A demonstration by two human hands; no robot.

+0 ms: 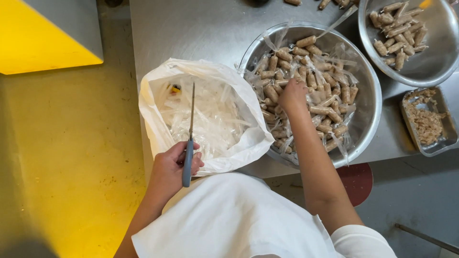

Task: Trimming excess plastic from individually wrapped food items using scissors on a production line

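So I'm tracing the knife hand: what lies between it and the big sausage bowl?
In the head view, the white bag of clear wrappers.

A second metal bowl (432, 67) sits at the top right of the steel table (191, 28). It has little brown rolls (398, 33) with no wrap on them. Just below it is a small flat tray (447, 138) with crumbly brown bits (424, 122). A few more rolls (330, 3) lie on the table at the top edge. The floor (71, 143) is yellow on the left. A red round seat (356, 181) pokes out under the table.
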